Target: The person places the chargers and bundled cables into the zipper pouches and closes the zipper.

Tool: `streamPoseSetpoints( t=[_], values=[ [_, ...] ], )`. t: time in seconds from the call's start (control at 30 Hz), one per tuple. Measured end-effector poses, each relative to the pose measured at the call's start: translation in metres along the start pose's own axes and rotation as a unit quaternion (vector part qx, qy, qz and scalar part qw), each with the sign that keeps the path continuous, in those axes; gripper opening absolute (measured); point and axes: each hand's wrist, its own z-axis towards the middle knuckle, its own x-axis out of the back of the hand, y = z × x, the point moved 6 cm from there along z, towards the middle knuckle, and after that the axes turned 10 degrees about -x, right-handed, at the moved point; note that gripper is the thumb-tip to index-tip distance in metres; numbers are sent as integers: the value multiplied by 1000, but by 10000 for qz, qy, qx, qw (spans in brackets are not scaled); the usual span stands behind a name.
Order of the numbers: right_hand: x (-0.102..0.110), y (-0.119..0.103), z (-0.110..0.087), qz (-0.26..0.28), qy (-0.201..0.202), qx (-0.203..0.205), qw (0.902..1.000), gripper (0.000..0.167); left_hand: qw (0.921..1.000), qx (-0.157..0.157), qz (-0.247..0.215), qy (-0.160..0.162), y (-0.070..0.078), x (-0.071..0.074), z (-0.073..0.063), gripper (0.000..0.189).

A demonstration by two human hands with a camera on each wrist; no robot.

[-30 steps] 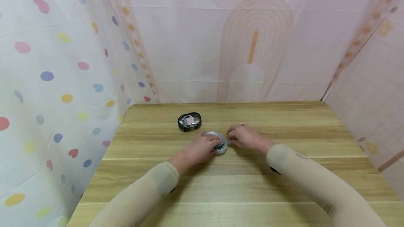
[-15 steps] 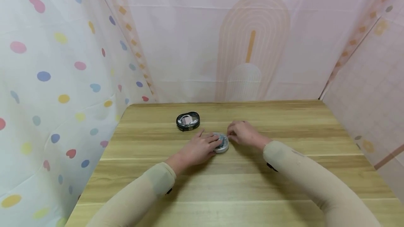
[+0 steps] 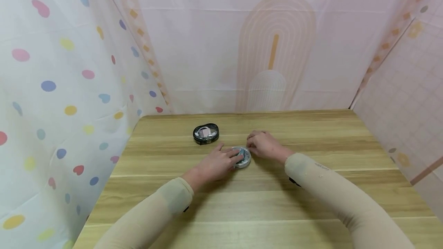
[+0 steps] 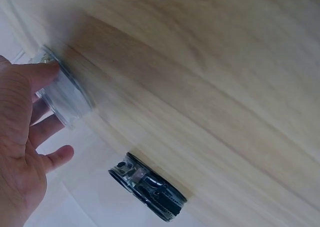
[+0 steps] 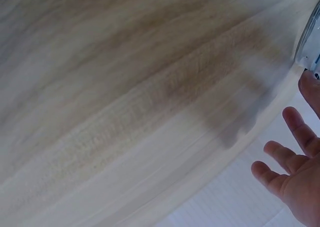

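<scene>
A round clear pouch (image 3: pixel 245 159) with a pale rim lies flat on the table, something bluish inside. My left hand (image 3: pixel 216 163) holds it from the left. In the left wrist view the thumb (image 4: pixel 42 73) is on one side of the pouch (image 4: pixel 67 98) and fingers are on the other. At the pouch's far right edge my right hand (image 3: pixel 264 146) pinches the rim, where a small dark zipper pull (image 5: pixel 316 75) shows by a fingertip. The right wrist view catches only part of the pouch; its other fingers (image 5: pixel 280 154) are spread loosely.
Behind and left of the hands stands a black-trimmed clear pouch (image 3: pixel 206 133) with a white cable and a pinkish item inside. The wooden table (image 3: pixel 242 210) ends at a patterned curtain (image 3: pixel 204 68); a dotted curtain (image 3: pixel 69 137) hangs on the left.
The right hand has moved slightly away from me and left along the pouch's rim. The left hand has drawn back a little to the left, uncovering more of the pouch.
</scene>
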Motion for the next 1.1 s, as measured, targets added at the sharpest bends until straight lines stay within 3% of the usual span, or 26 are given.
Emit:
streamPoseSetpoints(
  t=[0.37, 0.63, 0.83, 0.93, 1.1],
  values=[
    [2, 2, -7, 198, -144, 59, 9997, 5, 9993, 308, -205, 59, 1, -1, 2, 51],
    [4, 7, -25, 704, -268, 11, 9972, 10, 9991, 385, -170, 31, 5, -1, 6, 50],
    [1, 10, -27, 802, -326, -65, 9962, 11, 9988, 408, -263, 26, 4, -1, 4, 49],
    [1, 11, -24, 814, -384, -177, 9958, 11, 9995, 299, -51, 91, 4, -1, 2, 49],
    [3, 8, -15, 541, -230, -163, 9981, 6, 9968, -163, 727, 292, 7, 1, -1, 47]
  ],
)
